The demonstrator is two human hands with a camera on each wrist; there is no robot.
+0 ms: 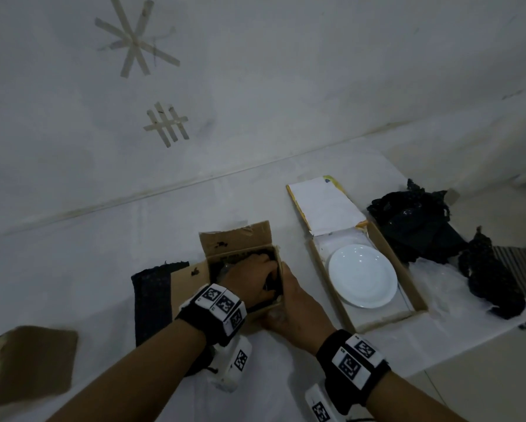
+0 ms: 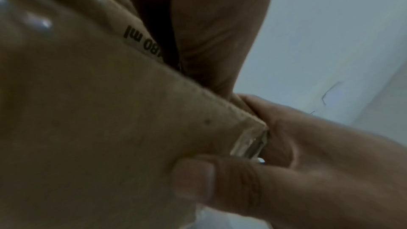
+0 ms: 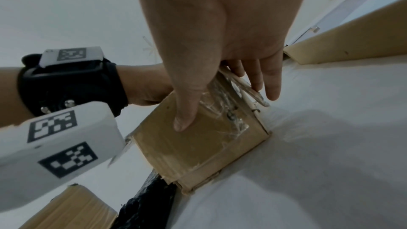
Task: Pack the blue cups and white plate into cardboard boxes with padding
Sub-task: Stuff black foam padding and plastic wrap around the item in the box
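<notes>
A small open cardboard box (image 1: 237,239) stands at the middle of the white table, with dark padding inside. My left hand (image 1: 252,278) reaches down into it; its fingers are curled among the padding and hidden by the walls. My right hand (image 1: 289,296) grips the box's near right corner. Its thumb (image 3: 182,121) presses the front wall (image 3: 198,145) and its fingers (image 3: 270,83) lie on the side wall. The white plate (image 1: 362,275) lies in a flat open box (image 1: 414,287) to the right. No blue cup shows in any view.
Crumpled dark padding (image 1: 414,220) and a second dark bundle (image 1: 490,278) lie right of the flat box, near the table's edge. A dark sheet (image 1: 152,296) lies left of the small box. A loose cardboard piece (image 1: 33,360) sits at the near left.
</notes>
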